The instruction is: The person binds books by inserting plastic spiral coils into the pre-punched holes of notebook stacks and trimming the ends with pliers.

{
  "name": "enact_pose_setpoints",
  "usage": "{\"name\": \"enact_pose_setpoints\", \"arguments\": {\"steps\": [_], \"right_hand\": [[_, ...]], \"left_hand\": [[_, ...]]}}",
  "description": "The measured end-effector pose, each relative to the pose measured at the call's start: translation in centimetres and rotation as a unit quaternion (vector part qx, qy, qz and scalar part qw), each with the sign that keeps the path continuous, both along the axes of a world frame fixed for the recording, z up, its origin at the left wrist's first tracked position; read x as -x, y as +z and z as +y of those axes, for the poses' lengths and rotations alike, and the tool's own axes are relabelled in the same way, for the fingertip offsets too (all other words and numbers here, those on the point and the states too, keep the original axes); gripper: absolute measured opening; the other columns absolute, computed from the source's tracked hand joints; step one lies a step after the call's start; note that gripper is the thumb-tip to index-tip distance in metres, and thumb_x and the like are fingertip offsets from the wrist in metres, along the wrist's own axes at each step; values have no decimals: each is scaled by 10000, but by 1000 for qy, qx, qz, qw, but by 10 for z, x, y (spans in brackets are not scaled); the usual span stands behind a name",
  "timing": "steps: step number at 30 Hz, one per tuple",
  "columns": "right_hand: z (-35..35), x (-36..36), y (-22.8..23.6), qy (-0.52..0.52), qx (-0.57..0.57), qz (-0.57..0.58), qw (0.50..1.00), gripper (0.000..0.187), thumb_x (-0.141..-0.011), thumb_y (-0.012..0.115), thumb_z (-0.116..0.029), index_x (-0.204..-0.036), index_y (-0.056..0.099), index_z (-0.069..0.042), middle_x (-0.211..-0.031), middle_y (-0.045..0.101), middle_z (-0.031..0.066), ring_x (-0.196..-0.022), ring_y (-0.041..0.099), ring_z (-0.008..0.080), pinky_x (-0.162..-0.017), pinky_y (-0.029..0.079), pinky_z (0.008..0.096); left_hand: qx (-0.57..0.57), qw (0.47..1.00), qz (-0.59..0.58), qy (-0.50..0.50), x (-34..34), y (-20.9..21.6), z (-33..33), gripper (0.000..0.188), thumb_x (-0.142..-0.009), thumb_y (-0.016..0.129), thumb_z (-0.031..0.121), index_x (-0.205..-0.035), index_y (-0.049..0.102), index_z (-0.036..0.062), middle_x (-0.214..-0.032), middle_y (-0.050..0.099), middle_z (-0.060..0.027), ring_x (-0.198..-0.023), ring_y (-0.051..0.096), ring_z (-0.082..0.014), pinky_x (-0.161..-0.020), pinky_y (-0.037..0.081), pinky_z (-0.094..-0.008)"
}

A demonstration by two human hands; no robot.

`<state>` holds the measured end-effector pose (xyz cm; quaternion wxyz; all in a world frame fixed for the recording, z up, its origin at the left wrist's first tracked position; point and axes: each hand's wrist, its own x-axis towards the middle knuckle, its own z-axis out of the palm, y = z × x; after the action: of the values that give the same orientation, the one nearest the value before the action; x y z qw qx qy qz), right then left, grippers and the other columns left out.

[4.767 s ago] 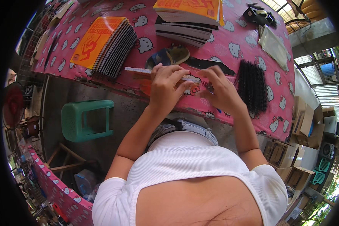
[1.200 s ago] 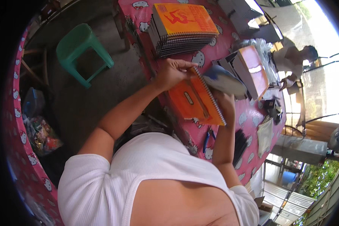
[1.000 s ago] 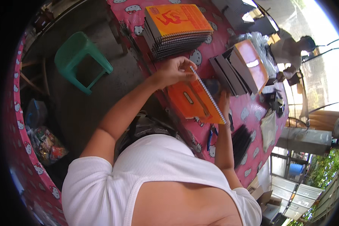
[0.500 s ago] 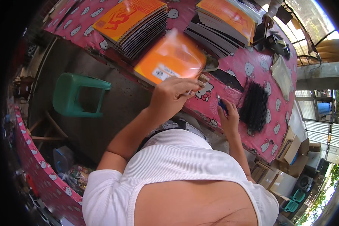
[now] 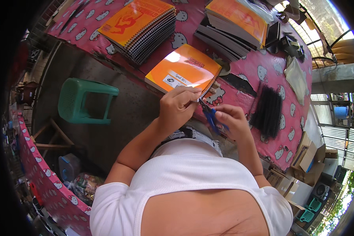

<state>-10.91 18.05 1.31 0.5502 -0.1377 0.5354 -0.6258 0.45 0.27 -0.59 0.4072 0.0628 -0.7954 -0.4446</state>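
The orange notebook [image 5: 192, 70] sits at the near edge of the desk [image 5: 244, 105], cover up, its spine turned toward the right; whether it lies fully flat or is raised a little at the near corner cannot be told. The left hand [image 5: 179, 105] has its fingers drawn together over that near corner, pinching it beside the end of the black coil [image 5: 211, 84]. This grip probably keeps the book from swinging and leaves the coil's end exposed on the side facing the other hand.

The right hand [image 5: 233, 121] has its fingers closed round the blue handles of the pliers [image 5: 211, 115], tips pointing up and leftward at the coil's end. Held this way, the tool seems able to reach the wire without the wrist crossing the cover. Whether the tips touch the wire, and how far their jaws are apart, is hidden by blur and the left fingers.

A bundle of loose black coils [image 5: 266, 112] lies just beyond the right hand, likely put there for easy reach. Farther back, a stack of coil-bound books [image 5: 139, 23] and a second stack of books [image 5: 233, 27] stand apart, which leaves the near edge for handwork.
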Motion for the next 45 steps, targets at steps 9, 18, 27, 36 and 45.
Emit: {"name": "enact_pose_setpoints", "arguments": {"steps": [9, 18, 27, 36, 45], "right_hand": [[15, 26, -55, -123, -131, 583, 793, 375, -739, 757, -209, -1028, 613, -19, -1017, 650, 143, -957, 623, 303, -852, 486, 399], [-6, 125, -43, -273, -106, 718, 632, 396, -694, 796, -249, -988, 643, -32, -1205, 569, 186, -1134, 523, 371, -960, 408, 419], [-74, 283, 23, -338, -270, 498, 752, 535, -736, 739, -500, -869, 666, 13, -922, 637, 139, -871, 611, 250, -770, 481, 352], [-52, 261, 36, -335, -285, 747, 498, 290, -829, 631, -251, -888, 594, 31, -766, 656, 218, -744, 648, 386, -684, 505, 430], [-72, 285, 36, -306, -268, 517, 753, 302, -725, 728, -242, -876, 662, 11, -728, 668, 139, -673, 651, 211, -583, 492, 331]], "left_hand": [[-12, 960, 236, 149, 20, 61, -105, 284, -804, 706, 23, -842, 425, 34, -1023, 647, -160, -858, 626, -159, -771, 521, -288], [-255, 916, 170, 260, 13, 2, -326, 246, -807, 730, 79, -886, 501, 36, -832, 611, -50, -752, 566, -102, -696, 476, -228], [-281, 923, 195, 177, 34, -35, -339, 167, -885, 609, 55, -1028, 547, -4, -977, 618, -78, -882, 590, -108, -813, 466, -219], [-175, 939, 207, 210, 33, 73, -209, 278, -873, 592, 12, -1144, 532, 12, -1137, 575, -65, -1030, 547, -132, -916, 463, -258], [-350, 932, 43, -86, 100, 44, -99, 300, -860, 618, 40, -1151, 546, 42, -1068, 568, -47, -943, 528, -91, -819, 454, -224]]}}
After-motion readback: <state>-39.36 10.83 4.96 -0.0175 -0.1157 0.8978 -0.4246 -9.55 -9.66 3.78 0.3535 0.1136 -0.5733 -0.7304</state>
